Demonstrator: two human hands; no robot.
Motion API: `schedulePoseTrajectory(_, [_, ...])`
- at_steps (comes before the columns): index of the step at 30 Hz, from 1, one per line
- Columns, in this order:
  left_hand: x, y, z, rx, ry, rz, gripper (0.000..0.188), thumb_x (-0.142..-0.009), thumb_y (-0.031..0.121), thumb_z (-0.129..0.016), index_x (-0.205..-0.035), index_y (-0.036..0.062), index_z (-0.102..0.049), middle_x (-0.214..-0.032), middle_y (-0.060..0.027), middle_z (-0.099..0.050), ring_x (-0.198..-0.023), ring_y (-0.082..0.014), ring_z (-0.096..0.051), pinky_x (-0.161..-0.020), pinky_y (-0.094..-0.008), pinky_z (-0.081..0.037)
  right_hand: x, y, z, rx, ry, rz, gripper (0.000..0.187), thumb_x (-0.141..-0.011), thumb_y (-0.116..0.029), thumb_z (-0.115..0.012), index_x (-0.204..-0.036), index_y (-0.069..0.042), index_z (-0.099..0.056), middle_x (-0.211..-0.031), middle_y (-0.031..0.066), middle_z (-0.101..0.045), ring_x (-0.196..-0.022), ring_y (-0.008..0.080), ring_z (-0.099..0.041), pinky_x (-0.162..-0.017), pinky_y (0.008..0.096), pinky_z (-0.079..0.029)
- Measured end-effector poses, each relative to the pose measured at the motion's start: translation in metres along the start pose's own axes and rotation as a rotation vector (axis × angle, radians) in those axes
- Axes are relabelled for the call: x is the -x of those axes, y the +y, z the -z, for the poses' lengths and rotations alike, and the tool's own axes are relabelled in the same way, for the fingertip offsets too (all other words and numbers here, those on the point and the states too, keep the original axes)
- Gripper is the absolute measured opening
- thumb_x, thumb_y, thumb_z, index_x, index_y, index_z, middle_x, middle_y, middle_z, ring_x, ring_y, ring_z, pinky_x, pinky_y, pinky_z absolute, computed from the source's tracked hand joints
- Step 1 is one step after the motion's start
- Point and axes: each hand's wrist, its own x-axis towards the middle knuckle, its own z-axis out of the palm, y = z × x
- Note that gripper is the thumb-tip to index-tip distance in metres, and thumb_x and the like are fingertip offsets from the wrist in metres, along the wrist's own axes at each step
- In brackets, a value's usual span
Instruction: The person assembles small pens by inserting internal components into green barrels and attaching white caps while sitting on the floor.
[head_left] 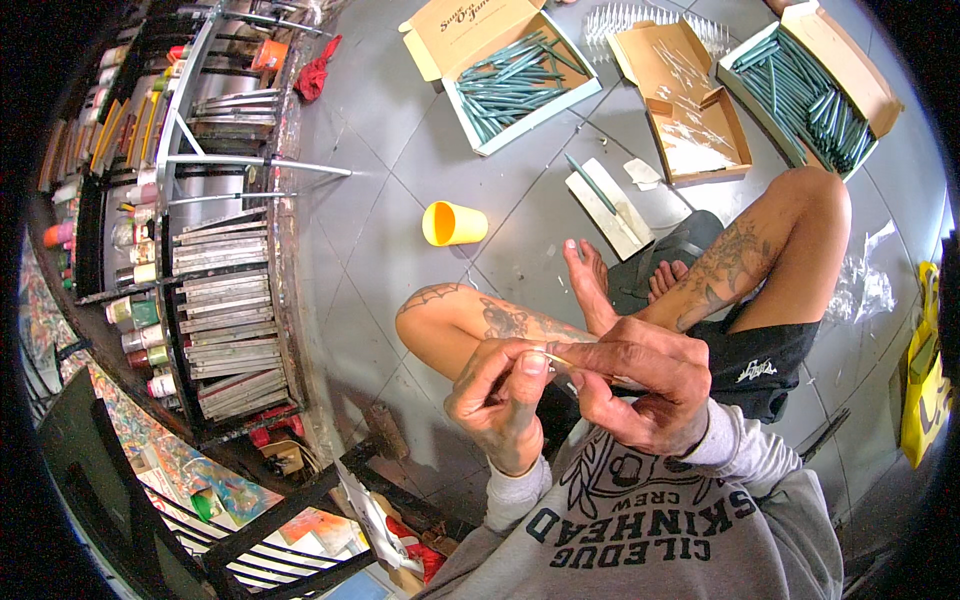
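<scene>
Over my crossed legs, my left hand (497,402) and my right hand (652,388) meet fingertip to fingertip. Both are closed in a pinch around a thin, pale yellowish strip (553,359), mostly covered by the fingers; its kind I cannot make out. In front of my feet lies a white block (628,235) with a dark green, pen-like stick (592,184) resting along it. A small torn white scrap (642,174) is beside the block. An orange-yellow cup (455,224) lies tipped on its side on the floor, left of my feet.
Two open cartons, one ahead (530,112) and one far right (752,82), hold many green sticks. Between them a brown box (742,150) contains thin clear pieces. A crowded shelf rack (190,300) lines the left. Clear plastic (868,282) and a yellow bag (925,370) lie right.
</scene>
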Motion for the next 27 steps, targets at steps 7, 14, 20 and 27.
schedulePoseTrajectory(7, [0.000,-0.001,0.003,-0.009,-0.009,-0.011,0.024,-0.083,0.018,-0.073,-0.087,-0.0047,-0.067,-0.085,-0.0052,-0.062,-0.077,-0.0121,-0.052,-0.072,-0.0260,-0.040,0.001,0.003,0.000,-0.021,-0.014,0.020,0.009,-0.074,0.000,-0.070,-0.083,0.002,-0.072,-0.069,0.0085,-0.067,-0.066,0.0212,-0.069,-0.117,0.0669,-0.021])
schedulePoseTrajectory(14, [-0.001,-0.003,0.006,-0.045,-0.006,-0.029,0.024,-0.082,0.017,-0.074,-0.086,-0.0058,-0.067,-0.084,-0.0072,-0.064,-0.078,-0.0142,-0.055,-0.074,-0.0272,-0.043,0.003,0.001,-0.001,-0.019,-0.027,-0.022,0.009,-0.074,0.001,-0.070,-0.082,0.001,-0.072,-0.070,0.0089,-0.067,-0.071,0.0236,-0.070,-0.117,0.0668,-0.021])
schedulePoseTrajectory(20, [-0.002,-0.011,0.006,-0.030,0.023,-0.101,0.020,-0.083,0.015,-0.076,-0.085,-0.0049,-0.071,-0.079,-0.0041,-0.065,-0.065,-0.0071,-0.047,-0.059,-0.0223,-0.033,0.002,0.003,0.000,0.038,-0.028,0.047,0.017,-0.073,0.005,-0.068,-0.089,0.009,-0.073,-0.073,0.0131,-0.070,-0.060,0.0173,-0.065,-0.058,0.0266,-0.050])
schedulePoseTrajectory(27, [-0.001,-0.009,0.004,0.007,0.032,-0.110,0.019,-0.083,0.013,-0.076,-0.085,-0.0051,-0.072,-0.076,-0.0022,-0.065,-0.059,-0.0030,-0.041,-0.052,-0.0198,-0.026,0.001,0.001,-0.002,0.047,0.000,0.036,0.017,-0.071,0.003,-0.070,-0.087,0.007,-0.073,-0.071,0.0126,-0.070,-0.058,0.0175,-0.065,-0.057,0.0265,-0.050])
